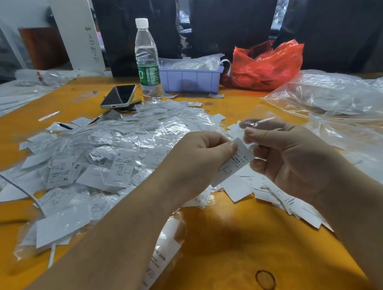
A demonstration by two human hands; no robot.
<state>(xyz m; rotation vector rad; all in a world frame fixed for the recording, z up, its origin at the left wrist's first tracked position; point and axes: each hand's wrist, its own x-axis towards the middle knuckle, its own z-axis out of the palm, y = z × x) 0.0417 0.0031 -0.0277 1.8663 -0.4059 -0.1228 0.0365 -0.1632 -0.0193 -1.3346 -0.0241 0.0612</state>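
A: Where's the label sitting?
B: At the left hand's 3 o'clock, being pinched by its corner. The right hand is pinching a clear sleeve.
A: Handling?
B: Likely behaving light and floppy, sleeve probably slipping. Gripping edges is suiting both.

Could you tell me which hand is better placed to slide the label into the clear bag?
Left: the left hand pinches the white printed paper label; the right hand only holds the small clear plastic bag.
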